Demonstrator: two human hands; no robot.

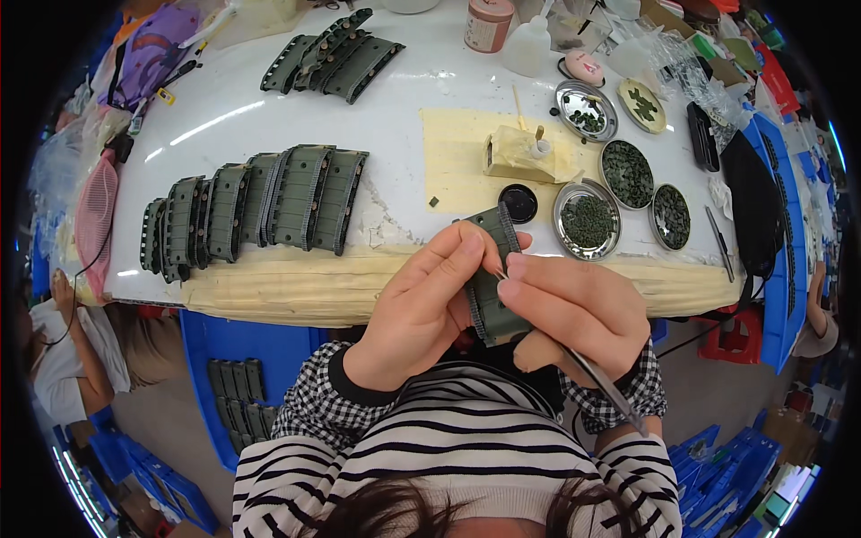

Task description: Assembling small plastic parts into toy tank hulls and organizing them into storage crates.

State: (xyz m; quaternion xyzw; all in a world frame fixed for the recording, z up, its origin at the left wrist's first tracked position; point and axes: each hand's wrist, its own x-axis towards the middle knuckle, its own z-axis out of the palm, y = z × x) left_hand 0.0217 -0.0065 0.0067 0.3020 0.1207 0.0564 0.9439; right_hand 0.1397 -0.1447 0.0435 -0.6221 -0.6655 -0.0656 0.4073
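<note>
The left hand (417,296) pinches a green panel (488,303); the right hand (583,309) pinches tweezers (610,391) against it. Beyond the right hand sits a dish (565,243).

Green panel (496,321) partly behind hands (417,309)

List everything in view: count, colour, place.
held panel: one, dark green, picture centre
slim tool: one, silvery, right of panel
other panels: many, dark green, table left
dishes: five, silvery or cream, table right
cup: one, black, beside dishes
wrapped block: one, yellowish, behind cup
jar: one, pink, far edge
tray: one, blue, below table left
stool: one, red, below table right
clutter: uncountable, mixed, around edges
co-workers: two, pale-clothed, sides
left hand: one, bare, gripping panel
right hand: one, bare, gripping tool
</note>
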